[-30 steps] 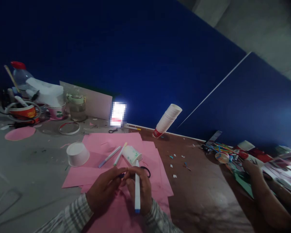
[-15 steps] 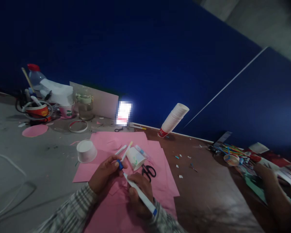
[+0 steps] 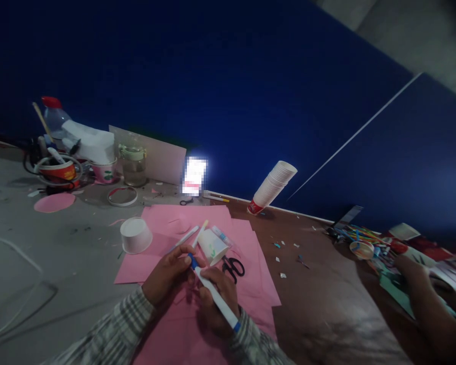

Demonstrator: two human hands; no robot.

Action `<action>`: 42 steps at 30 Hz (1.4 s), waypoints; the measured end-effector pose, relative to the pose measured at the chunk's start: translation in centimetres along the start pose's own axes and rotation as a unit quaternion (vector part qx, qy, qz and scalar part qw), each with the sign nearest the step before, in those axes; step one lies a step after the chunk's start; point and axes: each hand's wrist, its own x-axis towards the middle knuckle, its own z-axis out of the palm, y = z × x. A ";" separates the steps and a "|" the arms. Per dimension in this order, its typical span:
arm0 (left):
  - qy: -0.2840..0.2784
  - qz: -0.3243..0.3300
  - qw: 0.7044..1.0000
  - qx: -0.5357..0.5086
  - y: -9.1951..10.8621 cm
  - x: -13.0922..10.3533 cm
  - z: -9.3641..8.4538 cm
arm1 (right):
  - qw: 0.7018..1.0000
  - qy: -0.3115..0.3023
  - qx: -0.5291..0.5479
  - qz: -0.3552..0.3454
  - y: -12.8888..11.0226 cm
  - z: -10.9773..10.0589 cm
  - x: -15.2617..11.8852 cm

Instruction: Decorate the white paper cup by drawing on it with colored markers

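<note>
1. Slim white plastic marker (image 3: 219, 302), straight-barrelled, blue at its rear end; held slantwise above the pink paper.
2. Short blue plastic cap (image 3: 193, 261), at the marker's forward end; from where I stand, whether it is fully seated I cannot tell.
3. Flat pink paper sheets (image 3: 247, 243), smooth, overlapping, edges unevenly stacked.
4. White paper cup with green print (image 3: 212, 248), tapered, lying on its side on the sheets; pens just beside it.
5. Black-handled scissors (image 3: 232, 268), loop grips, near the right hand.
6. Plain white round tub (image 3: 136, 235), upside down, at the sheets' left edge.
7. Tall stack of white paper cups (image 3: 272, 186), ribbed by its nested rims, red at the base, leaning near the dark blue wall panel (image 3: 228, 101).
8. Changes: half a second ago, cap and marker stood apart, the narrow writing end bare between them; now they meet. Cup, scissors and tub lie as they did.
9. Left hand (image 3: 167, 274), checked cuff: thumb and fingers pinched on the cap, little opening between them.
10. Right hand (image 3: 220, 304), matching cuff: fingers curled closely round the marker's barrel.
</note>
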 end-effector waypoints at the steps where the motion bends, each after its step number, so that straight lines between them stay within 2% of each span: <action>1: 0.002 0.000 1.000 0.005 0.0 0.0 0.1 | 1.000 -0.009 0.009 0.003 -0.2 -0.1 0.3; 6: 0.030 0.019 0.998 0.059 0.3 0.0 0.6 | 0.998 -0.047 0.026 0.012 -0.3 -0.2 0.9; 11: 0.067 0.057 0.986 0.139 -0.2 -0.5 0.6 | 0.997 -0.065 -0.014 -0.050 0.8 0.0 -0.2; 16: 0.075 0.070 0.977 0.188 -0.8 -1.0 0.6 | 0.990 -0.077 -0.079 -0.083 1.1 -0.1 -0.5; 23: 0.124 0.087 0.956 0.251 -1.8 -1.8 1.0 | 0.991 -0.114 -0.063 -0.008 0.6 -0.3 -0.8; 26: 0.117 0.100 0.950 0.273 -1.5 -1.6 1.0 | 0.993 -0.100 -0.055 -0.014 0.3 0.1 -0.4; 29: 0.098 0.136 0.940 0.297 -0.5 -1.0 0.8 | 0.995 -0.076 -0.037 -0.049 -0.1 -0.3 0.3; 31: 0.125 0.162 0.934 0.292 0.3 -0.6 0.4 | 0.996 -0.041 -0.047 -0.060 -0.1 -1.6 1.0; 33: 0.161 0.193 0.922 0.294 0.9 -0.3 -0.1 | 0.996 -0.019 -0.081 -0.042 0.4 -3.9 2.2; 35: 0.185 0.222 0.894 0.342 1.1 -0.1 -0.6 | 0.992 -0.036 -0.119 0.007 1.8 -6.6 4.2; 38: 0.205 0.285 0.814 0.462 0.7 0.2 -1.1 | 0.976 -0.105 -0.184 0.044 5.2 -9.5 7.4; 40: 0.171 0.335 0.743 0.554 0.2 0.5 -1.6 | 0.972 -0.125 -0.192 0.052 7.5 -10.0 8.9; 42: 0.122 0.379 0.670 0.627 -0.3 0.9 -2.1 | 0.972 -0.114 -0.196 0.059 9.3 -9.5 9.6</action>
